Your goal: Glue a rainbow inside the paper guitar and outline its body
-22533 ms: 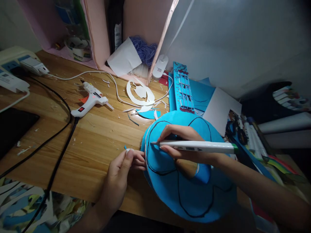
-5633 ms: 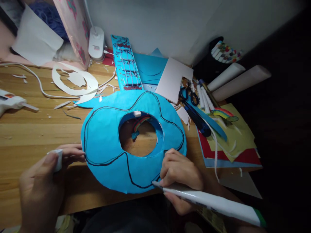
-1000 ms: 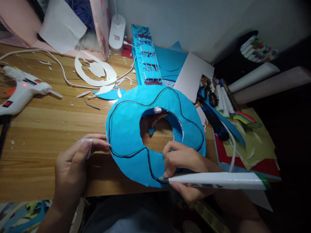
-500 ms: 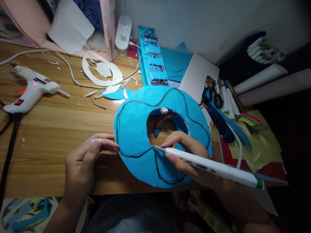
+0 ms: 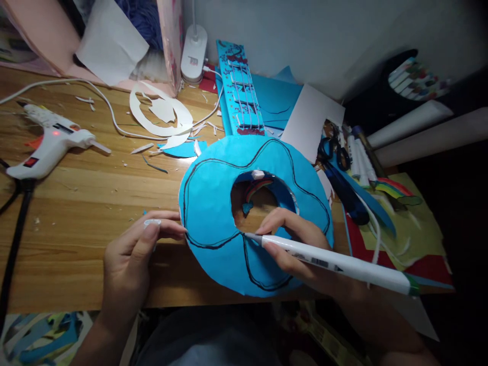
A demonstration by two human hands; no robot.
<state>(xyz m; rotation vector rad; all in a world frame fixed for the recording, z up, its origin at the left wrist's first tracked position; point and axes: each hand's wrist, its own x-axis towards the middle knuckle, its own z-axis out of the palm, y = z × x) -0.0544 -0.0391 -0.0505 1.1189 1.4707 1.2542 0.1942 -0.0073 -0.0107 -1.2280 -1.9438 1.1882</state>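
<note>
A blue round piece [image 5: 209, 203] with a central hole and black wavy outlines lies at the table's front edge, its patterned blue neck [image 5: 244, 91] with strings pointing to the back. My right hand [image 5: 301, 244] is closed on a white marker [image 5: 335, 262], whose grey tip touches the blue surface just below the hole, where black lines meet. At the left rim, my left hand [image 5: 137, 249] holds the edge of the round piece between its fingers. A small rainbow shape [image 5: 259, 188] shows through the hole.
A white glue gun [image 5: 49, 137] with a red light lies at the left. White paper scraps [image 5: 179, 119] and a cable lie behind. Scissors [image 5: 335, 150], markers [image 5: 358, 160] and coloured paper [image 5: 412, 229] are at the right.
The marker in my right hand has shifted very slightly right and down, its tip still near the same spot. My left hand has stayed at the rim.
</note>
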